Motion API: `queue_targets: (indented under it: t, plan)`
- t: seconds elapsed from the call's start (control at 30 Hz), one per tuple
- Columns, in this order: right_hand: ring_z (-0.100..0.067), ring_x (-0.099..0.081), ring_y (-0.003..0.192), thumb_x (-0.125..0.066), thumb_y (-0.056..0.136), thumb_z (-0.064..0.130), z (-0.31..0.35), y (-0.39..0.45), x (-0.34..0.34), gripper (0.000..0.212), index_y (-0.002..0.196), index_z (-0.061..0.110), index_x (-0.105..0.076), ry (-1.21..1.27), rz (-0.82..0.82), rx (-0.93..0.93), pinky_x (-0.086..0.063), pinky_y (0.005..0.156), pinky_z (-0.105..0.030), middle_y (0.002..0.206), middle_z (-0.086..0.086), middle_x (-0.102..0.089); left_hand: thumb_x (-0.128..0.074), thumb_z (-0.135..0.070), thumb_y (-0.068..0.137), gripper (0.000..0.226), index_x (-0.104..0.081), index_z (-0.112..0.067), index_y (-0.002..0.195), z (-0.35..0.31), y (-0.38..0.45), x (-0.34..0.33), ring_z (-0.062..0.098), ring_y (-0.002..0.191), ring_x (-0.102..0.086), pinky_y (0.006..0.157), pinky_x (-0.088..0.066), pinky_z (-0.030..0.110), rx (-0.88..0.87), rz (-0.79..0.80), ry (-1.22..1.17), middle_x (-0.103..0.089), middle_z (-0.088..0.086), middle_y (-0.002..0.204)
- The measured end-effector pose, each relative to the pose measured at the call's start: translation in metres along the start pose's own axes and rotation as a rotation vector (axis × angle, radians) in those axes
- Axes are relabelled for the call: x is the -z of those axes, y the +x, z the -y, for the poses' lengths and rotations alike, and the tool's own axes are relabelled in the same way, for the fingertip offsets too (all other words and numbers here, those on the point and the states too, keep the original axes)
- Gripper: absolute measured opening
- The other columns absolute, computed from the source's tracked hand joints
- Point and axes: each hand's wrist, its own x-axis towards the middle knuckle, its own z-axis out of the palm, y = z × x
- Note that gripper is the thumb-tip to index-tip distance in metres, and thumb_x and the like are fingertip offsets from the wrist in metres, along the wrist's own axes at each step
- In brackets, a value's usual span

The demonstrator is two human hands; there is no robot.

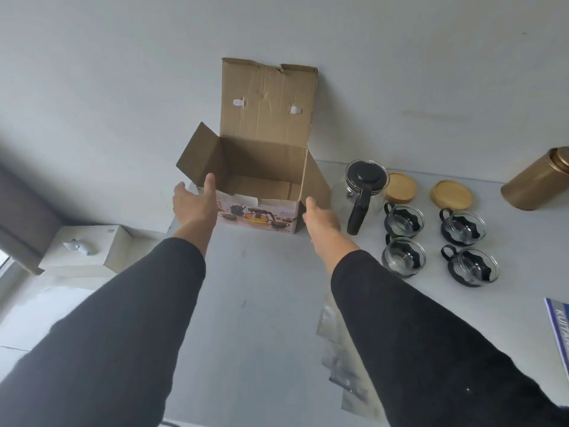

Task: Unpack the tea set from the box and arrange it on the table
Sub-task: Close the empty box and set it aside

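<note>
An open cardboard box (261,167) with a printed front stands at the back of the grey table (261,288), its lid flap up against the wall. Only cardboard shows inside it. My left hand (195,201) is at the box's front left corner, fingers straight. My right hand (320,218) is at its front right corner, fingers straight too. To the right of the box stand a glass teapot (361,195) with a black lid and handle and several glass cups (404,220) in black holders, set in two rows. Two round wooden coasters (400,188) lie behind the cups.
A gold tin (538,183) stands at the far right. A blue and white booklet (558,331) lies at the right edge. Silver foil packets (335,349) lie on the table under my right arm. A white unit (89,251) is left of the table.
</note>
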Motion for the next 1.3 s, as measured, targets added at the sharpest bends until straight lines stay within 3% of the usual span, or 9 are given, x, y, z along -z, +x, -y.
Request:
queue_targets:
  t: [0.3,0.43,0.57,0.7,0.8,0.87,0.97,1.1,1.3]
  plan:
    - [-0.022,-0.051,0.076,-0.038,0.094,0.051,0.020,-0.004,-0.046,0.046,0.096,0.009,-0.058,0.175,-0.103,-0.107,-0.047,0.084,-0.038,0.104,-0.008,-0.064,-0.045,-0.020,0.093,0.029,-0.057,-0.017,0.119,-0.004,0.049,0.037,0.032,0.107,-0.062,0.092,-0.054,0.041,-0.274,0.072,0.196,-0.066,0.007,0.118]
    - [-0.026,-0.052,0.091,-0.043,0.094,0.043,0.033,-0.016,-0.068,0.038,0.112,0.014,-0.059,0.175,-0.176,-0.036,-0.049,0.088,-0.039,0.103,-0.006,-0.056,-0.040,-0.013,0.093,0.044,-0.048,-0.026,0.134,-0.001,0.063,0.053,0.027,0.113,-0.055,0.095,-0.049,0.038,-0.360,0.081,0.237,-0.059,0.009,0.120]
    - [-0.029,-0.048,0.123,-0.040,0.096,0.035,0.043,-0.028,-0.088,0.044,0.138,0.021,-0.043,0.155,-0.286,0.067,-0.043,0.092,-0.036,0.139,-0.005,-0.049,-0.034,-0.012,0.095,0.053,-0.040,-0.038,0.141,0.005,0.076,0.065,0.022,0.109,-0.053,0.091,-0.044,0.031,-0.444,0.207,0.234,-0.050,0.007,0.124]
    - [-0.027,-0.052,0.101,-0.032,0.094,0.025,0.050,-0.036,-0.096,0.015,0.097,0.027,-0.047,0.021,-0.335,0.228,-0.035,0.077,-0.030,0.109,-0.011,-0.054,-0.044,-0.036,0.098,0.044,-0.042,-0.032,0.141,0.006,0.077,0.070,0.023,0.123,-0.047,0.097,-0.041,0.029,-0.589,0.352,0.323,-0.039,0.005,0.141]
    - [-0.028,-0.055,0.105,-0.034,0.091,0.025,0.055,-0.037,-0.101,0.037,0.113,0.028,-0.064,0.025,-0.316,0.219,-0.046,0.093,-0.036,0.114,-0.008,-0.056,-0.041,-0.049,0.096,0.046,-0.052,-0.025,0.134,0.007,0.079,0.068,0.021,0.126,-0.045,0.101,-0.040,0.031,-0.586,0.384,0.277,-0.036,0.004,0.144]
    - [-0.030,-0.056,0.098,-0.041,0.087,0.029,0.058,-0.032,-0.103,0.032,0.093,0.016,-0.069,0.019,-0.331,0.184,-0.049,0.085,-0.036,0.109,-0.012,-0.060,-0.038,-0.042,0.099,0.043,-0.059,-0.019,0.128,0.006,0.084,0.066,0.020,0.127,-0.043,0.102,-0.037,0.029,-0.580,0.375,0.242,-0.040,0.006,0.142]
    - [-0.026,-0.048,0.082,-0.042,0.085,0.029,0.065,-0.020,-0.102,0.035,0.054,0.015,-0.046,-0.049,-0.353,0.208,-0.038,0.068,-0.034,0.088,-0.013,-0.052,-0.038,-0.034,0.101,0.039,-0.069,-0.012,0.112,-0.005,0.098,0.059,0.020,0.127,-0.043,0.104,-0.034,0.028,-0.526,0.339,0.196,-0.044,0.006,0.139]
    - [-0.023,-0.044,0.076,-0.037,0.093,0.028,0.095,0.001,-0.092,0.038,0.057,0.015,-0.038,-0.120,-0.348,0.261,-0.032,0.060,-0.029,0.078,-0.009,-0.049,-0.038,-0.037,0.100,0.036,-0.067,-0.019,0.089,-0.031,0.127,0.047,0.029,0.109,-0.056,0.096,-0.050,0.039,-0.442,0.271,0.149,-0.058,0.010,0.124]
    - [-0.016,-0.033,0.055,-0.036,0.094,0.030,0.140,0.039,-0.081,0.036,0.062,0.015,-0.031,-0.001,-0.271,0.242,-0.024,0.049,-0.029,0.063,-0.002,-0.036,-0.022,-0.047,0.101,0.053,-0.042,-0.012,0.134,-0.076,0.155,0.021,0.028,0.120,-0.050,0.093,-0.040,0.035,-0.298,0.363,0.138,-0.050,0.007,0.136]
